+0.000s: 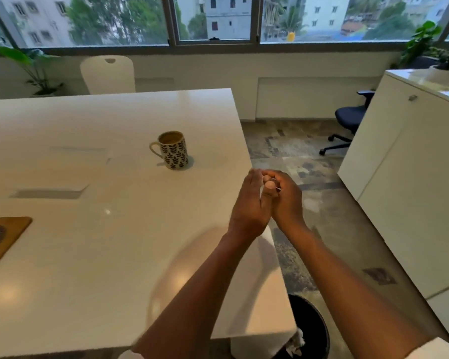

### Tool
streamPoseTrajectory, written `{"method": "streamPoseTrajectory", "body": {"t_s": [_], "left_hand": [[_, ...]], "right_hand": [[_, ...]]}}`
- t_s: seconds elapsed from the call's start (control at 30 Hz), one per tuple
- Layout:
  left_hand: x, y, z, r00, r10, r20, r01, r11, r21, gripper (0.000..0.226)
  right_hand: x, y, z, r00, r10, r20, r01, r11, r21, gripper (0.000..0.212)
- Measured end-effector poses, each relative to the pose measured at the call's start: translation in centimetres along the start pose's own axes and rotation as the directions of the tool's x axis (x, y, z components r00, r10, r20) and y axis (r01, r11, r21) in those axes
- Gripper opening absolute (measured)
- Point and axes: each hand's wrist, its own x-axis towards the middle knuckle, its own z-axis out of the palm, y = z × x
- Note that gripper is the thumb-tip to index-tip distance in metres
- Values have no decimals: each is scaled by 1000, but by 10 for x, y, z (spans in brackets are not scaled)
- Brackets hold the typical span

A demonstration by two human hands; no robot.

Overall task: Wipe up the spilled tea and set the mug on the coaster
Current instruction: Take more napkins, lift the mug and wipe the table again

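On the counter [75, 255], I note the mug [173, 150] upright on a pale round coaster [190, 161], tea inside, so placement looks finished. My left hand [249, 203] and right hand [285, 198] press together just past the counter edge, fingers curled; whether they hold anything I cannot tell. The black bin [314, 330] below holds crumpled white tissue [297, 342], likely from wiping.

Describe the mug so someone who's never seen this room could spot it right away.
Find the big white table in front of the windows. Toward its far right side stands a mug on a round coaster, handle pointing left. It is the only cup there, cream with dark leaf sprigs, holding brownish tea.
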Motion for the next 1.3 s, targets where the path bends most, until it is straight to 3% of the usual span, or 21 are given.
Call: {"method": "streamPoseTrajectory", "body": {"t_s": [0.27,0.67,0.77,0.87,0.93,1.1,1.3], "left_hand": [[-6,-65,-103,992,-109,-62,117,983,141,71],[-22,-177,-282,971,-205,-121,232,927,294,68],[-29,-209,-328,961,-199,-193,259,894,365,55],[-35,-236,-371,956,-132,-262,248,841,481,59],[-35,-251,-398,939,-183,-291,307,830,466,64],[-35,-287,-445,959,-216,-181,282,751,597,61],[-28,-308,-470,973,-222,-56,205,730,652,55]], "right_hand": [[9,-54,101,999,0,32,-1,999,49,23],[-4,-132,274,987,-3,160,-18,992,128,22],[-11,-148,320,975,-5,222,-17,995,97,26],[-17,-160,361,956,0,294,-24,997,75,28],[-18,-166,384,944,3,330,-17,999,39,31],[-9,-174,426,940,34,340,-37,999,3,35],[18,-176,455,948,78,308,-58,996,-75,35]]}}
